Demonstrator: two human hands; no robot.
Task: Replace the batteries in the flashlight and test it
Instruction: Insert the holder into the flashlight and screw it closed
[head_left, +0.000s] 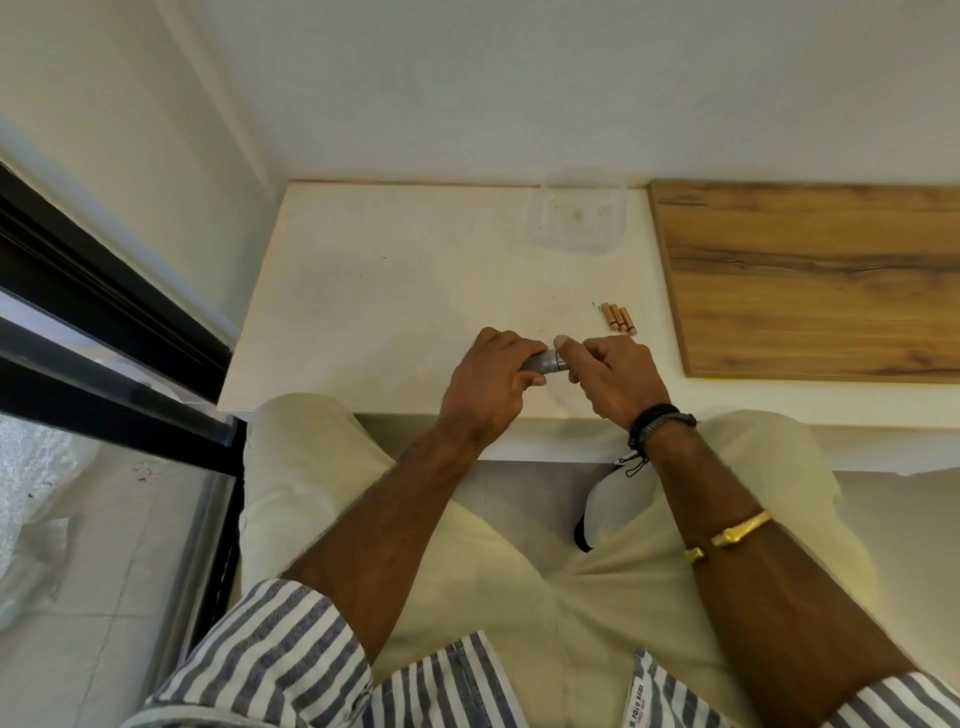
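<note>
The flashlight, a short silver-grey cylinder, sits between the two hands just above the near edge of the worktop, a little right of that edge's middle; only its middle section shows, since fingers cover both ends. The left hand is curled round one end; the right hand is wrapped round the other, its thumb stretched along the top towards the left hand; both are clamped on the flashlight, and I cannot tell whether it rests on the surface or is held clear of it.

Three copper-coloured batteries lie side by side, touching, on the worktop just beyond the right hand; they are near the left edge of a wood-grain board that lies flat along the worktop's right side. A clear plastic container stands at the far edge against the wall, well apart from the batteries.

The worktop is white and matt with a few dark specks; its far left corner fits into the meeting of two plain white walls; a black window frame runs along the left.

The person sits at the near edge in pale trousers and rolled striped sleeves; a black wristband and a gold bangle circle the right forearm; the floor below is pale tile.
</note>
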